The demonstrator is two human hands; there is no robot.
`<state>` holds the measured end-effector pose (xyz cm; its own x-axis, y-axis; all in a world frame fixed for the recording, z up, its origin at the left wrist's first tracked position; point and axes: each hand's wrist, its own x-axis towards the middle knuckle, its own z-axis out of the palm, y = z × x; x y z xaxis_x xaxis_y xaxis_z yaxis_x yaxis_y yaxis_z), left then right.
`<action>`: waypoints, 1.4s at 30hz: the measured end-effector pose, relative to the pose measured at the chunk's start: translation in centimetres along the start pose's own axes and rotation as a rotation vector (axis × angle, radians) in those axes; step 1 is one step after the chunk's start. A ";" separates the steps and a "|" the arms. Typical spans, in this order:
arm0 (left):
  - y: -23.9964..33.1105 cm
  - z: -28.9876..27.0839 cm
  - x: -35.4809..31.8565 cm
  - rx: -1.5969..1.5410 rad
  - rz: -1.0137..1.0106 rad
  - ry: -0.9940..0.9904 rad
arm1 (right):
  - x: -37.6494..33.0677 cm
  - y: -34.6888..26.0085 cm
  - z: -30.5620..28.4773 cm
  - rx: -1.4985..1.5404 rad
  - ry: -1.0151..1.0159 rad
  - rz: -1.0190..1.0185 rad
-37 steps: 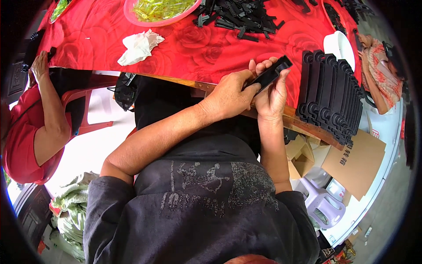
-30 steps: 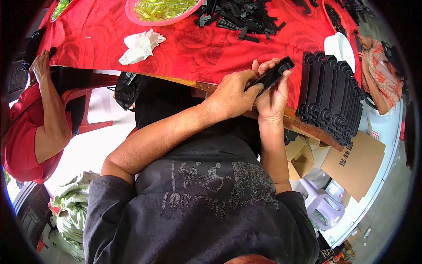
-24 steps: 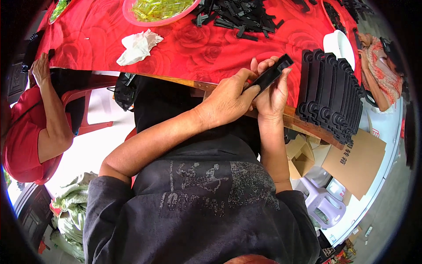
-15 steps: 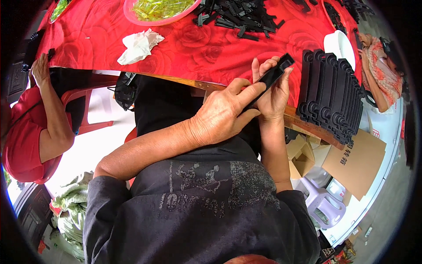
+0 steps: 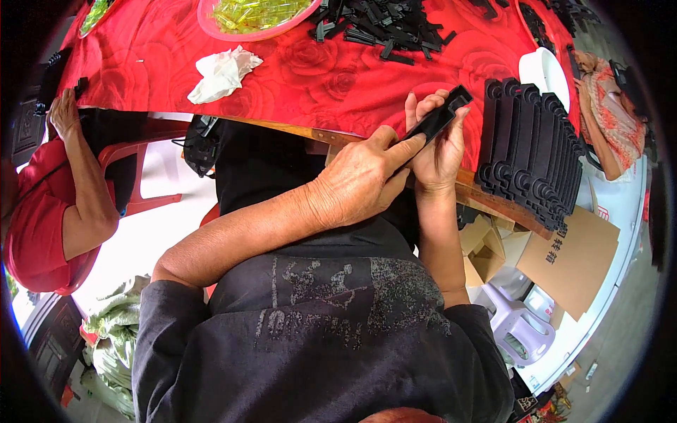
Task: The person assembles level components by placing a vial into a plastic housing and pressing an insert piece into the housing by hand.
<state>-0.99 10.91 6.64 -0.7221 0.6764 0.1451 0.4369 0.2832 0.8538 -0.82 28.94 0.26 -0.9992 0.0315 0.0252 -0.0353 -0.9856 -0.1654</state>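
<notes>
A long black plastic piece [image 5: 443, 118], hollow along its upper side, is held at a slant above the table's front edge. My right hand [image 5: 438, 158] cradles it from below and behind, thumb on one side and fingers on the other. Closed round its lower end is my left hand [image 5: 361, 176], with the index finger lying along the piece; the palm side is hidden. To the right, several long black plastic parts with rounded ends [image 5: 525, 144] lie stacked in a row at the table's edge.
On the red rose-patterned cloth [image 5: 303, 84] lie a crumpled white tissue [image 5: 223, 74], a pink-rimmed basin [image 5: 264, 34] of yellow-green clear pieces and a heap of small black parts [image 5: 391, 28]. A white bowl [image 5: 544, 77] stands behind the stack. Other people sit at left [image 5: 49, 204] and right [image 5: 613, 106].
My left hand has shifted slightly, its fingers drawn in closer round the lower end of the black piece. My right hand and the piece have hardly moved.
</notes>
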 end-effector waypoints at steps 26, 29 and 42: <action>0.1 0.1 -0.1 -0.009 0.013 -0.039 | -0.3 0.6 0.8 -0.149 0.144 0.001; -0.1 0.0 -0.2 -0.013 0.016 -0.036 | -0.2 0.8 1.1 -0.147 0.170 -0.015; -0.8 0.7 0.5 -0.020 0.035 -0.043 | 0.0 0.6 0.8 -0.165 0.203 -0.066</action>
<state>-1.32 11.44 5.67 -0.6830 0.7140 0.1537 0.4503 0.2460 0.8583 -0.81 28.24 0.93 -0.9776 0.1439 -0.1538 -0.0867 -0.9405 -0.3287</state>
